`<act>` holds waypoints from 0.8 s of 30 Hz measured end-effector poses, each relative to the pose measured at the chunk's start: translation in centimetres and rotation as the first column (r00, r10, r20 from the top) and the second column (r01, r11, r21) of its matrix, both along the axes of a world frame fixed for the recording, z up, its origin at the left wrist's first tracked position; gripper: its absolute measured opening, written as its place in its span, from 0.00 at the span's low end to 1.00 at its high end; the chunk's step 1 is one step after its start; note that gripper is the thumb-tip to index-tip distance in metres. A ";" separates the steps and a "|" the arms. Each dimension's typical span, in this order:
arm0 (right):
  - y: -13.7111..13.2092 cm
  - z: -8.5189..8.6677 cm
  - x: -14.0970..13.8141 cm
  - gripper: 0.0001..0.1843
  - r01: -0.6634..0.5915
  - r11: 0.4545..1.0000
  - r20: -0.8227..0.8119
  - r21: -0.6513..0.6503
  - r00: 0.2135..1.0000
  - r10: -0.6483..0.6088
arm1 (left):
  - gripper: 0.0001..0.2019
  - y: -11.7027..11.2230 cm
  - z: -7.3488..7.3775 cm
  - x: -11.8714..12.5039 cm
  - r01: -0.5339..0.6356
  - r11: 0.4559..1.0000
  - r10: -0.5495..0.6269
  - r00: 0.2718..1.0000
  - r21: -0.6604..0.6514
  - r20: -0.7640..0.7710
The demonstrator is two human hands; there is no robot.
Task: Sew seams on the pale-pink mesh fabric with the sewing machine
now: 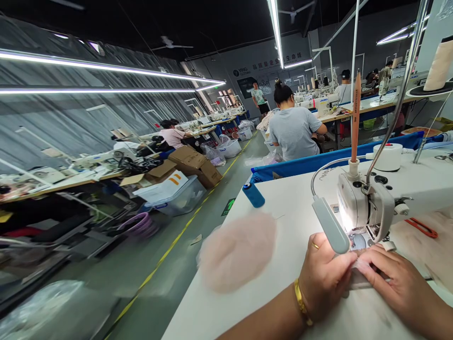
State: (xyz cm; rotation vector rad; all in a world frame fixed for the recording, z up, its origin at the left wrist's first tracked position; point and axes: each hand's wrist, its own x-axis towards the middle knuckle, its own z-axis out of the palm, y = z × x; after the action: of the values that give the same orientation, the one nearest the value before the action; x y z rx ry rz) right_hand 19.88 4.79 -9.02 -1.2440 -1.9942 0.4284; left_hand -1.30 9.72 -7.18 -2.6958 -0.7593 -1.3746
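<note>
My left hand [323, 274], with a ring and a gold bracelet, is closed on the edge of thin, pale sheer fabric [366, 311]. Opposite it, my right hand [394, 283] pinches the same fabric. Both sets of fingertips nearly meet just in front of the needle area of a white sewing machine [357, 203], whose lamp lights the spot. A grey flat guard [331, 226] hangs beside my left fingers and partly covers them. The needle itself cannot be made out. On the white table [201, 316], a bunched pale pink sheer piece [237, 252] lies left of my hands.
A blue thread spool [254, 195] lies near the table's left edge. An orange-handled tool [423, 227] rests right of the machine head. A pencil [356, 113] stands upright on the machine. Beyond a blue cloth barrier [290, 165] a person [295, 127] sits. Boxes [196, 165] line the aisle.
</note>
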 end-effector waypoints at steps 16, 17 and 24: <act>0.0 0.3 0.2 0.08 0.045 0.998 -0.122 0.043 0.992 -0.039 | 0.07 -0.3 0.7 0.3 0.018 0.971 -0.006 0.999 -0.237 0.049; 0.0 0.8 0.4 0.08 0.044 0.998 -0.125 0.052 0.991 -0.037 | 0.07 -0.5 0.9 0.2 0.029 0.972 -0.016 0.998 -0.233 0.058; -6.0 4.4 2.6 0.14 -0.077 0.992 -0.028 -0.102 0.997 0.075 | 0.01 -5.0 4.2 0.1 0.248 0.865 -0.264 0.964 -0.435 0.024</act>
State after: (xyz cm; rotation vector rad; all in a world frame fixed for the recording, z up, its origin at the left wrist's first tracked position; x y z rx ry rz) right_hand 22.53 -1.16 -4.60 -1.2217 -2.0259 0.5872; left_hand -1.17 4.68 -2.96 -3.2658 -0.8133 -1.3294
